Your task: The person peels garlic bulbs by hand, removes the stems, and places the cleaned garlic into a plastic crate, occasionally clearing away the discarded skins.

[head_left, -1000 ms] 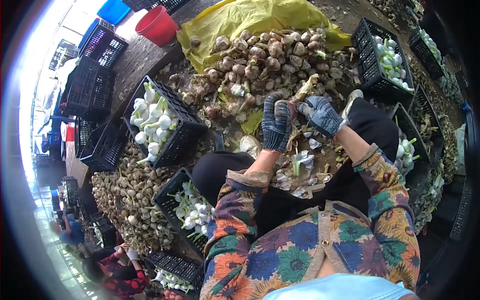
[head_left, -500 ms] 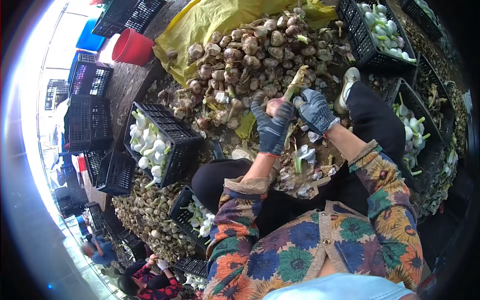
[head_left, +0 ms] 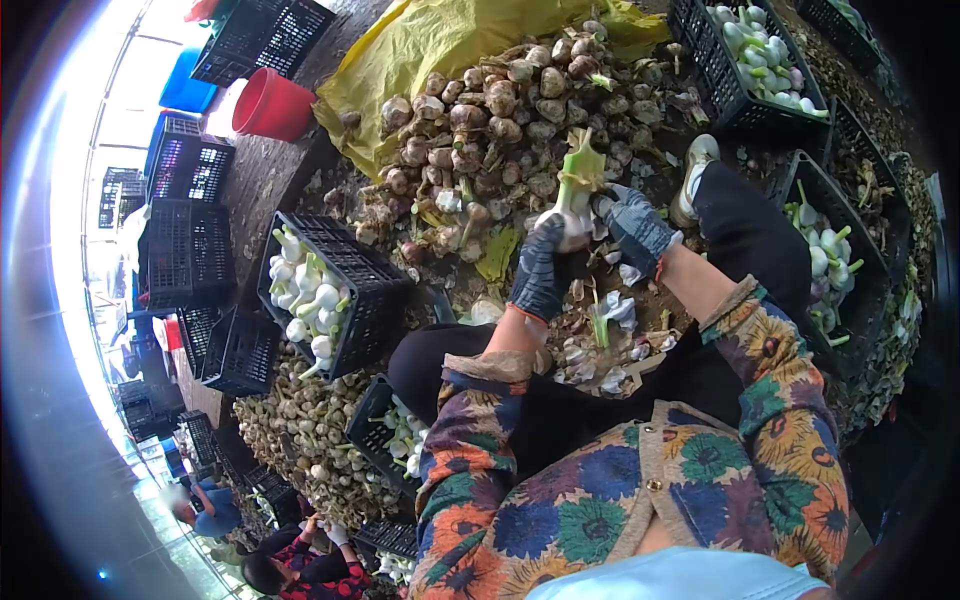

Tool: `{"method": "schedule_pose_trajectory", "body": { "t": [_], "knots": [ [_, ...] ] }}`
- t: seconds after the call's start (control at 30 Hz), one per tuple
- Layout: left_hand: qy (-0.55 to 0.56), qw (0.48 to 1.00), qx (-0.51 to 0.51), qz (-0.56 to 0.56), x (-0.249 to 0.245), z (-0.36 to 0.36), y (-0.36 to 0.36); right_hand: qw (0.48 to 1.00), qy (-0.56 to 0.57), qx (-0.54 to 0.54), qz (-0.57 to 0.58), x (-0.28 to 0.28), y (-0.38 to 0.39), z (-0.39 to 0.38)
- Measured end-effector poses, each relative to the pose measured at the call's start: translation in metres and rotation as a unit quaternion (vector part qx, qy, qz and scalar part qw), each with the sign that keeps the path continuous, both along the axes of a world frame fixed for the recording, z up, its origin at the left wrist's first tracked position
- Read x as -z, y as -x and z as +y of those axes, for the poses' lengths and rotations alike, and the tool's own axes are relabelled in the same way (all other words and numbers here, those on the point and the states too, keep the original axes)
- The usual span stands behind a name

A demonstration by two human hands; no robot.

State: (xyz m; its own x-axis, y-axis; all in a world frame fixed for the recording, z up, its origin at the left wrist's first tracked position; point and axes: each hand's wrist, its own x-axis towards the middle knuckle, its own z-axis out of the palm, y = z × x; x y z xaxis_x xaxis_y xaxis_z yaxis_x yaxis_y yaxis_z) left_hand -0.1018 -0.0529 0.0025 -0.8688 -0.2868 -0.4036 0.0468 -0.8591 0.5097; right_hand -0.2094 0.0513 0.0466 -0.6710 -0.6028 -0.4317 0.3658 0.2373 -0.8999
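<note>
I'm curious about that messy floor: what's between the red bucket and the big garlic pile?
In the head view, a crumpled yellow sack lies between the red bucket and the garlic pile.

Garlic bulb (head_left: 573,200) partly behind left hand (head_left: 541,268), top crate (head_left: 706,68) cropped

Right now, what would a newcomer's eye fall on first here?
Dead centre, the gloved left hand grips a pale garlic bulb with a green stalk, the right hand close beside it. Behind lies a heap of unpeeled garlic on a yellow sheet; left, a black crate holds white peeled bulbs.
</note>
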Motion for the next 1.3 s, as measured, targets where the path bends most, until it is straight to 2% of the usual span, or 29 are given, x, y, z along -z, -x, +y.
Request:
{"method": "schedule_pose_trajectory", "body": {
  "t": [0.03, 0.13, 0.17, 0.27, 0.4, 0.47, 0.53, 0.6, 0.67, 0.7, 0.8, 0.9, 1.0, 1.07, 1.1, 1.2, 1.23, 1.27, 1.3],
  "knots": [
    [-0.096, 0.995, -0.002, 0.025, -0.009, -0.001, -0.002, 0.998, 0.010, 0.013, -0.061, -0.001, 0.000, -0.001],
    [-0.130, 0.989, 0.056, -0.049, -0.012, -0.010, -0.005, 0.984, -0.064, -0.087, 0.141, 0.013, 0.004, -0.002],
    [-0.147, 0.986, 0.038, -0.071, 0.000, -0.010, -0.004, 0.978, -0.067, -0.100, 0.172, 0.021, 0.005, -0.002],
    [0.109, 0.980, 0.003, -0.168, -0.004, -0.008, -0.002, 0.963, -0.073, -0.125, 0.229, 0.039, 0.004, 0.000],
    [0.375, 0.912, -0.054, -0.160, 0.023, -0.009, -0.004, 0.963, -0.111, -0.112, 0.217, 0.042, 0.002, -0.001],
    [0.368, 0.915, -0.029, -0.163, 0.019, -0.006, -0.003, 0.955, -0.108, -0.113, 0.250, 0.041, -0.001, 0.000],
    [0.342, 0.919, 0.028, -0.194, -0.011, -0.002, -0.001, 0.936, -0.067, -0.131, 0.321, 0.035, -0.007, 0.001],
    [0.300, 0.933, -0.013, -0.197, 0.006, -0.006, -0.001, 0.995, 0.012, -0.054, 0.082, 0.021, -0.011, 0.002],
    [0.244, 0.948, -0.056, -0.194, 0.013, -0.007, 0.003, 0.982, 0.090, 0.029, -0.162, 0.007, -0.010, 0.001],
    [0.214, 0.960, -0.055, -0.174, 0.012, -0.008, 0.004, 0.980, 0.102, 0.033, -0.168, 0.006, -0.007, 0.001],
    [0.184, 0.959, -0.045, -0.212, 0.012, -0.013, 0.006, 0.962, 0.101, 0.111, -0.230, -0.006, -0.009, 0.005],
    [0.054, 0.984, -0.074, -0.154, 0.014, -0.016, 0.009, 0.934, 0.137, 0.130, -0.303, 0.022, 0.007, 0.014],
    [0.139, 0.967, -0.092, -0.193, 0.008, -0.017, 0.007, 0.967, 0.115, 0.069, -0.218, 0.038, 0.019, 0.022],
    [0.141, 0.966, -0.107, -0.186, 0.017, -0.023, 0.007, 0.878, 0.283, 0.189, -0.337, 0.067, 0.023, 0.030],
    [0.128, 0.966, -0.121, -0.188, 0.019, -0.026, 0.007, 0.959, 0.166, 0.129, -0.193, 0.046, 0.020, 0.032],
    [0.110, 0.968, -0.134, -0.181, 0.016, -0.029, 0.004, 0.941, 0.126, 0.192, -0.249, -0.002, 0.010, 0.025],
    [0.110, 0.969, -0.130, -0.179, 0.016, -0.029, 0.005, 0.939, 0.145, 0.201, -0.240, -0.005, 0.008, 0.027],
    [0.110, 0.970, -0.125, -0.177, 0.016, -0.031, 0.005, 0.903, 0.230, 0.215, -0.293, 0.004, 0.013, 0.031],
    [0.052, 0.966, -0.173, -0.186, 0.015, -0.033, 0.008, 0.857, 0.312, 0.227, -0.342, 0.023, 0.022, 0.038]
  ]
}}
